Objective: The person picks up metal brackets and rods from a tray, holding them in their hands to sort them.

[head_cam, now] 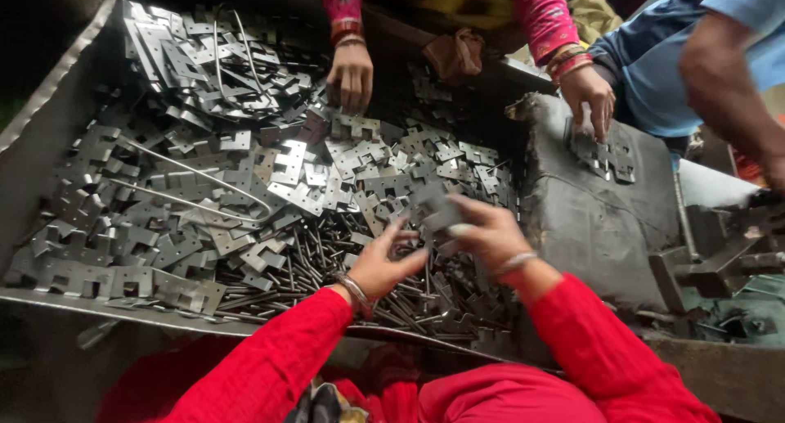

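Between both hands' fingers (468,227) — metal plate (436,208), pinched.

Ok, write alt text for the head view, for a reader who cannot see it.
Seen from above, a person in red sleeves holds a flat metal plate between the left hand and right hand, over a tray heaped with stamped metal plates and thin rods. Across the tray, another person's hands touch the pile.
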